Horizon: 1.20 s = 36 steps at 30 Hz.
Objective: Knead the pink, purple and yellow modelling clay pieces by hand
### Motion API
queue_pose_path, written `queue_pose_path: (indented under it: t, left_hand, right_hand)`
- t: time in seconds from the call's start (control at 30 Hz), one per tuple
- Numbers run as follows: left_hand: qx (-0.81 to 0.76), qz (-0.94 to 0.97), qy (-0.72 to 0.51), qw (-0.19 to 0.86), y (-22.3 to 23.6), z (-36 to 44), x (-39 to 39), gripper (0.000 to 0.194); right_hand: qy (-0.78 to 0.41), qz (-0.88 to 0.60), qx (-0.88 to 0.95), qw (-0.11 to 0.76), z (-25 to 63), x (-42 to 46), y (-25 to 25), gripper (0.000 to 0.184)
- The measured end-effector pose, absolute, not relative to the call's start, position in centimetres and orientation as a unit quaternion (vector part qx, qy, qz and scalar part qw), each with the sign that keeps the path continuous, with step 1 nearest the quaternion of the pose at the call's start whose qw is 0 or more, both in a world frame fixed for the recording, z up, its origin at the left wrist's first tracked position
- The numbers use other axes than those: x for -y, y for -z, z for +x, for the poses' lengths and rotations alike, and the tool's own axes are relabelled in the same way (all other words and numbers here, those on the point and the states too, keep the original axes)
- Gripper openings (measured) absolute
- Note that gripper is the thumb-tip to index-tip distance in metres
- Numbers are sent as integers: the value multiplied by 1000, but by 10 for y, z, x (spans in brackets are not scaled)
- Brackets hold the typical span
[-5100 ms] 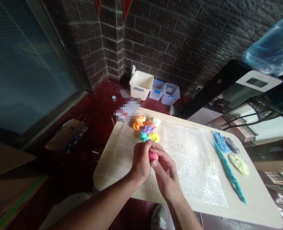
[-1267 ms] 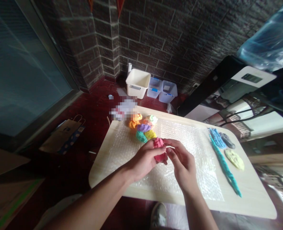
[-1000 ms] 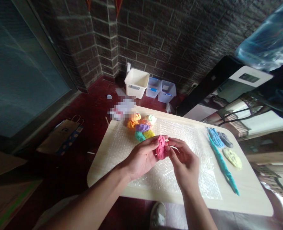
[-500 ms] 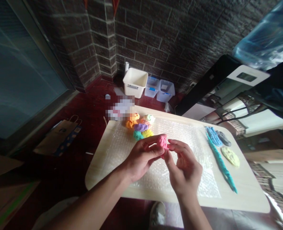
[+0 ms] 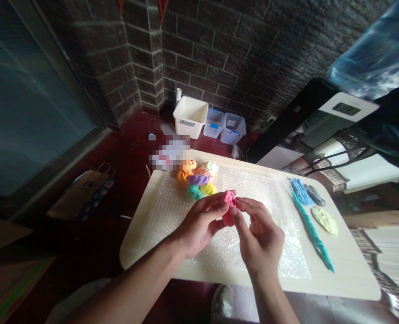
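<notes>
A lump of pink modelling clay (image 5: pixel 229 198) is held between both hands above the table. My left hand (image 5: pixel 201 222) pinches it from the left with thumb and fingers. From the right, my right hand (image 5: pixel 262 231) grips it with thumb and fingertips. Part of the clay shows below the fingers; the rest is covered by them. Beneath lies a sheet of bubble wrap (image 5: pixel 172 220). Just beyond my hands sits a cluster of clay lumps, among them purple clay (image 5: pixel 199 180), yellow clay (image 5: pixel 208 189), green clay (image 5: pixel 195 192) and orange clay (image 5: pixel 185 174).
On the right of the table (image 5: pixel 351 274) lie a long teal clay roll (image 5: pixel 312 231), blue clay (image 5: pixel 301 192), grey clay (image 5: pixel 315 195) and pale yellow clay (image 5: pixel 325 220). A cream bin (image 5: pixel 190 126) and two clear boxes stand by the brick wall. A paper bag (image 5: pixel 81 193) rests on the floor.
The pink clay has turned in my fingers, and more of it shows below them. Both hands stay in nearly the same place, with small finger shifts.
</notes>
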<state>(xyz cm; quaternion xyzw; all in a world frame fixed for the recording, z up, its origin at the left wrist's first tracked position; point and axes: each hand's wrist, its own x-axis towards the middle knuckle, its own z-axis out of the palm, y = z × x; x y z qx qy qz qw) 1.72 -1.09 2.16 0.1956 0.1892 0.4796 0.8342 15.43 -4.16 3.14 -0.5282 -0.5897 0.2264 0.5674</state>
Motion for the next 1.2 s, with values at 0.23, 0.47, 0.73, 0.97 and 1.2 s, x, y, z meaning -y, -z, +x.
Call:
queue_pose_path:
  t: [0.23, 0.47, 0.73, 0.97, 1.2]
  left_hand:
    - [-246, 266, -470, 805, -13, 20, 14, 23]
    - [-319, 459, -424, 713, -10, 18, 19, 20]
    - [-277, 449, -411, 744, -3, 23, 24, 17]
    - [-295, 464, -443, 708, -11, 20, 19, 6]
    - [-365, 501, -454, 640, -8, 18, 14, 23]
  right_hand:
    - [-225, -544, 604, 537, 161, 39, -28, 3]
    - [-299, -492, 662, 481, 172, 35, -36, 19]
    - [-281, -451, 718, 449, 175, 39, -36, 25]
    - [-339, -431, 688, 475, 174, 40, -29, 28]
    - [-297, -422, 737, 438, 166, 46, -25, 41]
